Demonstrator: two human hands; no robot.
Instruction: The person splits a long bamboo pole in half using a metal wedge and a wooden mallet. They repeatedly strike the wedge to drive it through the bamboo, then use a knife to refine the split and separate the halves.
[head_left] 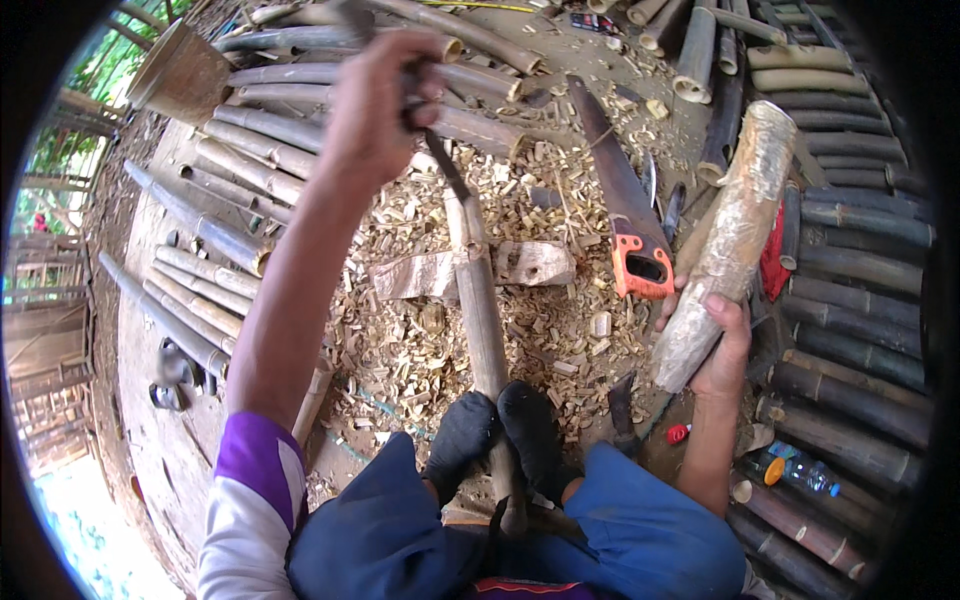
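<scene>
My left hand (375,115) is closed around a chisel-like tool with a dark narrow blade (447,168). Its tip meets the far end of a bamboo pole (475,290). A dark blurred shape, perhaps the tool's other end, shows above the fist. The pole runs toward me across a notched wooden block (415,275), and my two dark-socked feet press it from both sides. At the right, my right hand (722,340) grips the lower part of a thick, pale, rough log (735,230), which is tilted with its far end raised.
Wood chips (420,350) cover the ground around the block. A handsaw (625,200) with an orange handle lies beside the log. Bamboo poles (250,150) lie at the left, with more stacked at the right near a plastic bottle (805,472). A bucket (180,75) stands far left.
</scene>
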